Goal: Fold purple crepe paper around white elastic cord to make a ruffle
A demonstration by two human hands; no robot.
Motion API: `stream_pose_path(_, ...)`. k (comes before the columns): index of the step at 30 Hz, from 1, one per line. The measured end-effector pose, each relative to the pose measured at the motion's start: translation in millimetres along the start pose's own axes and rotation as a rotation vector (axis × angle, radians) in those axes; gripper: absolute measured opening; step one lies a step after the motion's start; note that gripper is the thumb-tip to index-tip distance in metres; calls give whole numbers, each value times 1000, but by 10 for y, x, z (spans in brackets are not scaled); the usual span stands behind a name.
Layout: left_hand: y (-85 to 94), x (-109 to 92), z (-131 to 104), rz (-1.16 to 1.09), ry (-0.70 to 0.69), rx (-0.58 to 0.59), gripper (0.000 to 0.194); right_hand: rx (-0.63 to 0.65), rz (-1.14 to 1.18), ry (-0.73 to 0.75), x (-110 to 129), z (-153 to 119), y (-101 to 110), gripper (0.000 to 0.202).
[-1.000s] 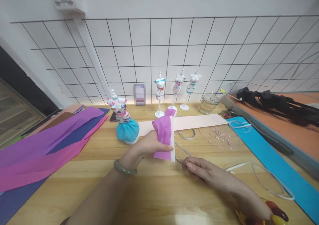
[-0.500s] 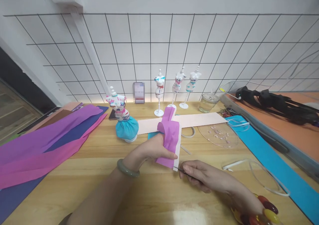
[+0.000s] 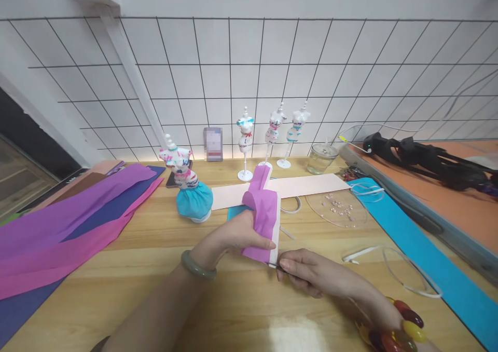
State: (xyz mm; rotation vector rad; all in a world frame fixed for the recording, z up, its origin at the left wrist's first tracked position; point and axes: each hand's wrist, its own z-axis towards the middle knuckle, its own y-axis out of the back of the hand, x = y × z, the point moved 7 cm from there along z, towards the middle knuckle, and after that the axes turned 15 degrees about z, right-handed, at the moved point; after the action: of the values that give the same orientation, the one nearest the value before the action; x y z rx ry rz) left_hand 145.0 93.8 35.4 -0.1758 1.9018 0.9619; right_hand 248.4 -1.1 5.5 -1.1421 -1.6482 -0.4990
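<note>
My left hand (image 3: 249, 232) is closed on a purple piece of crepe-like fabric (image 3: 264, 214), thumb on top near its right edge. A white strip (image 3: 276, 227) runs along that edge. My right hand (image 3: 301, 271) grips a slim dark tool (image 3: 280, 267), mostly hidden in my fingers, so I cannot tell its kind. Its tip lies across the bottom end of the white strip. Just left of the fabric stands a small white dress form (image 3: 182, 165) with coloured marks and a puffy blue skirt (image 3: 194, 200).
Three more small dress forms (image 3: 245, 134) and a glass jar (image 3: 322, 159) stand by the tiled wall. A pale strip (image 3: 311, 185) lies behind my hands. Purple and pink sheets (image 3: 78, 201) cover the left; a long blue strip (image 3: 412, 238), white cord and beads (image 3: 338, 206) lie right.
The tool in my right hand has moved slightly left, further across the bottom end of the white strip. My left hand keeps its hold; the whole view has shifted a little.
</note>
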Motion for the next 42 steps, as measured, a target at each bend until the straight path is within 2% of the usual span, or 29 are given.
stream_pose_path(12,29,87,20,-5,47,-64,49,-16,15,-7,-33,21,24,40)
stream_pose_path(17,67,0,18,-167,-13,-57,47,-6,-22,-13,-7,14,10,43)
stream_pose_path(22,132,-1,20,-369,49,-147,46,1,-84,-6,-11,17,5,47)
stream_pose_path(27,175,28,51,-575,17,-254,53,-85,-8,84,79,14,37,49)
stream_pose_path(32,242,48,69,-728,-38,-374,48,-181,45,194,185,10,78,46)
stream_pose_path(42,266,23,55,-882,-49,-472,45,-247,357,253,64,105,184,42)
